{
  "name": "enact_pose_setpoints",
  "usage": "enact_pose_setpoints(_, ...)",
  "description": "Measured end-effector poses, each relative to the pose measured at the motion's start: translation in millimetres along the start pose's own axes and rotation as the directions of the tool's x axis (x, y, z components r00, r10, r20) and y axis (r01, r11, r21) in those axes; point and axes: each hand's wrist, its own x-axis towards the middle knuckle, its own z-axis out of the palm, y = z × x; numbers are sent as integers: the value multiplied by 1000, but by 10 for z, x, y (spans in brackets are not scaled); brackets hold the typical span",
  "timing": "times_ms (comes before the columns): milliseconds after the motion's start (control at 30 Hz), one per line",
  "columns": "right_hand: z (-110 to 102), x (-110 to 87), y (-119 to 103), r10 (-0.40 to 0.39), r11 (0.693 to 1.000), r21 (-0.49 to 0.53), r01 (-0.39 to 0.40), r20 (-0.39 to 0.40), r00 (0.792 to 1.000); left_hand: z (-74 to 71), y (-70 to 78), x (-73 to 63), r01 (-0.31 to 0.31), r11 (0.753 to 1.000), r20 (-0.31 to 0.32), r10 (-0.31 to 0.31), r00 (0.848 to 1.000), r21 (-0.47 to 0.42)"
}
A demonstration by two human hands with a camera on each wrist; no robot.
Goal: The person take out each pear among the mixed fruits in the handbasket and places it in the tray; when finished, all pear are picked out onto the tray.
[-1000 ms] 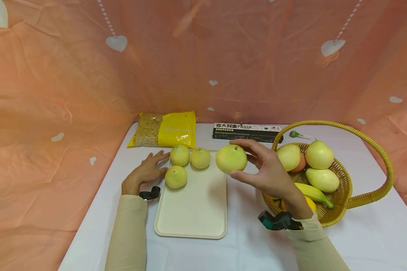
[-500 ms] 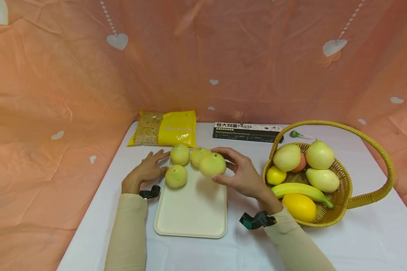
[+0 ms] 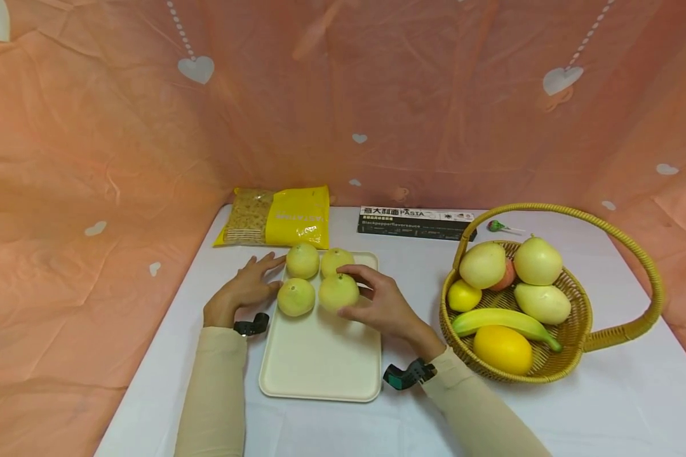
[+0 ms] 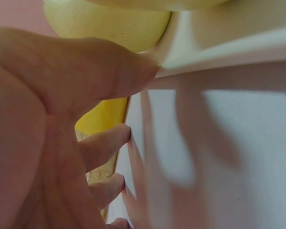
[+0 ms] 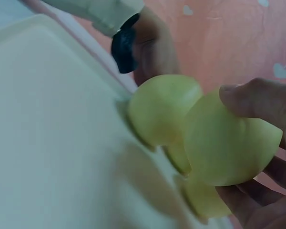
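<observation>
My right hand (image 3: 385, 308) holds a round yellow-green fruit (image 3: 337, 294) with a short stem, thumb and fingers curved round its sides. In the right wrist view, that held fruit (image 5: 233, 143) hangs close over the cream tray (image 5: 47, 86), its shadow below. Three similar fruits, one at back left (image 3: 302, 261), one in front of it (image 3: 296, 297) and one at back right (image 3: 336, 258), sit on the tray's far part. My left hand (image 3: 244, 293) rests at the tray's left edge with fingers spread; its thumb (image 4: 128, 71) is right at the rim in the left wrist view.
A wicker basket (image 3: 580, 343) with a tall handle stands at right, holding a banana (image 3: 505, 322), a mango-like yellow fruit (image 3: 503, 350), a lemon (image 3: 464, 296) and several pale fruits. Behind are a yellow pasta bag (image 3: 297, 217), a black pasta box (image 3: 414, 225) and a lollipop (image 3: 497, 226).
My right hand has moved left and down from beside the basket, carrying the fruit over the tray to beside the front left fruit. My left hand has stayed in place.
</observation>
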Motion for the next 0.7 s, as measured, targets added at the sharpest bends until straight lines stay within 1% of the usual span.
enact_pose_setpoints(233, 108, 57, 157, 6, 999, -49, -5, 27, 1000, -19, 11, -5, -57, 997, -19, 58, 998, 48)
enact_pose_setpoints(433, 162, 97, 225, -25, 997, -66, 28, 45, 999, -12, -4, 7, -50, 998, -25, 51, 998, 37)
enact_pose_setpoints(600, 190, 124, 273, -56, 995, -74, 59, 48, 997, -6, -9, 15, -27, 999, -21, 27, 999, 35)
enact_pose_setpoints(700, 190, 112, 281, -79, 987, -137, 85, 46, 996, 2, -9, 23, -20, 999, -18, 20, 1000, 33)
